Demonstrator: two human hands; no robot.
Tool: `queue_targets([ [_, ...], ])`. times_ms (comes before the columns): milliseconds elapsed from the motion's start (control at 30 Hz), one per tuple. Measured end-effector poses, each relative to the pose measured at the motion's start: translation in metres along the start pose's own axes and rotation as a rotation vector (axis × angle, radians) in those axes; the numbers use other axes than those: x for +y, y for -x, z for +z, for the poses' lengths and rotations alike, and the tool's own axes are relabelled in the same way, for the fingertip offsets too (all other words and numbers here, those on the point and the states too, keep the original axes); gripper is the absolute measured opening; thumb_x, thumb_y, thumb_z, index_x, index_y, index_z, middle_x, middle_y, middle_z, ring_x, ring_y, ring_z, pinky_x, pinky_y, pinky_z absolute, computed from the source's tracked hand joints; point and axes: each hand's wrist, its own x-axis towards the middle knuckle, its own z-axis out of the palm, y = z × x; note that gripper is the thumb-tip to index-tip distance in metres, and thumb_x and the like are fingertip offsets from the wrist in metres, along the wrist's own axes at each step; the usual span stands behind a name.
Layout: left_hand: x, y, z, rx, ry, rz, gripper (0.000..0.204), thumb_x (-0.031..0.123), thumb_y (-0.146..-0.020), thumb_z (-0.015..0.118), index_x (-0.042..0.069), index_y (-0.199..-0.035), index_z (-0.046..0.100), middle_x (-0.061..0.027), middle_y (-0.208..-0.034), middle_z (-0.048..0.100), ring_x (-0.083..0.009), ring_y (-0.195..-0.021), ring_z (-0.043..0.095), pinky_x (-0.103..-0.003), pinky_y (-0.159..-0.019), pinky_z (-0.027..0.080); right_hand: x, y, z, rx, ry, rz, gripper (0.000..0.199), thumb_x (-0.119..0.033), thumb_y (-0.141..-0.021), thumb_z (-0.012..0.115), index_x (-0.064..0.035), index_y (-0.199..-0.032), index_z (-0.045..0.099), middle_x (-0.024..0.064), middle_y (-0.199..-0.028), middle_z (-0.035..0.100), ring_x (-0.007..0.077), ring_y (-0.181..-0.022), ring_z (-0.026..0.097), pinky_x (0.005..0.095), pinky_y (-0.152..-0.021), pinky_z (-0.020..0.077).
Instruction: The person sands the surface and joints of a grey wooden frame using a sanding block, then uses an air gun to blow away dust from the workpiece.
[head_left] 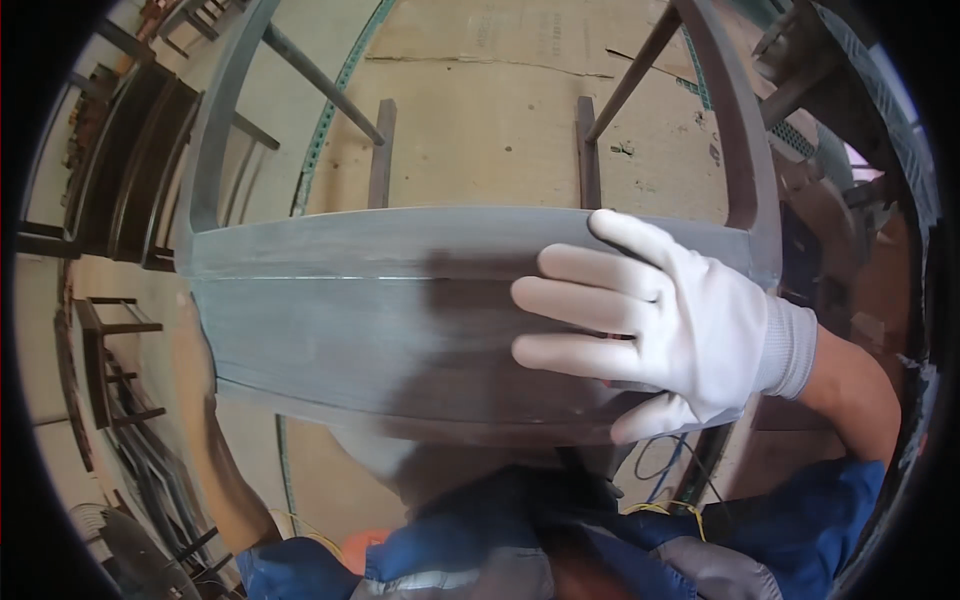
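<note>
A dark grey wooden furniture frame (320,330), chair-like, stands in front of me. Its broad panel has a thin pale seam running across it, and curved posts rise from its far corners. My right hand (690,320), in a white knit glove, is over the panel's right part with fingers spread. A small reddish bit shows under the glove's edge; what it belongs to is hidden. At the panel's left edge is my bare left hand (195,345), blurred, its fingers not clear. Shadow from my body falls across the panel's middle.
Flattened cardboard (480,130) covers the floor beyond the frame. Dark wooden furniture (130,160) stands at the far left, with a small frame (115,350) nearer. A fan (125,545) is at lower left. Blue cables (665,465) hang at lower right.
</note>
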Motion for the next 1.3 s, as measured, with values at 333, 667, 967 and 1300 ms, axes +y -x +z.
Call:
queue_targets([
  [333, -0.059, -0.028, 0.009, 0.035, 0.312, -0.024, 0.079, 0.06, -0.11, 0.04, -0.003, -0.158, 0.042, -0.0172, -0.162, 0.043, -0.0265, -0.147, 0.043, -0.035, -0.123, 0.029, -0.017, -0.165, 0.107, 0.455, -0.038, -0.083, 0.059, -0.042, -0.102, 0.057, -0.0084, -0.15, 0.053, 0.015, -0.154, 0.053, 0.0272, -0.136, 0.055, 0.0468, -0.121, 0.0365],
  [667, -0.059, -0.038, 0.0, 0.229, 0.182, -0.068, 0.086, 0.068, -0.107, 0.037, -0.002, -0.156, 0.045, -0.0231, -0.159, 0.046, -0.0335, -0.147, 0.045, -0.041, -0.12, 0.035, -0.028, -0.098, 0.062, 0.212, 0.062, -0.192, 0.052, -0.04, -0.1, 0.062, -0.0081, -0.14, 0.06, 0.0157, -0.137, 0.063, 0.0256, -0.128, 0.06, 0.0486, -0.12, 0.0386],
  [967, -0.012, -0.011, -0.007, 0.044, 0.367, -0.156, 0.09, 0.073, -0.105, 0.033, -0.002, -0.154, 0.048, -0.0209, -0.155, 0.051, -0.0292, -0.14, 0.051, -0.04, -0.118, 0.038, 0.002, 0.044, -0.006, -0.118, 0.102, -0.108, 0.078, -0.045, -0.09, 0.069, -0.0105, -0.156, 0.047, 0.0193, -0.158, 0.049, 0.0335, -0.149, 0.046, 0.0564, -0.126, 0.0288],
  [1300, -0.009, -0.023, 0.03, -0.112, 0.631, -0.185, 0.098, 0.077, -0.104, 0.026, -0.006, -0.154, 0.045, -0.0216, -0.153, 0.053, -0.0288, -0.14, 0.052, -0.039, -0.121, 0.035, -0.044, -0.25, 0.101, 0.085, 0.133, -0.179, 0.058, -0.045, -0.099, 0.06, -0.0091, -0.144, 0.058, 0.0125, -0.141, 0.058, 0.0309, -0.127, 0.054, 0.0446, -0.107, 0.0417],
])
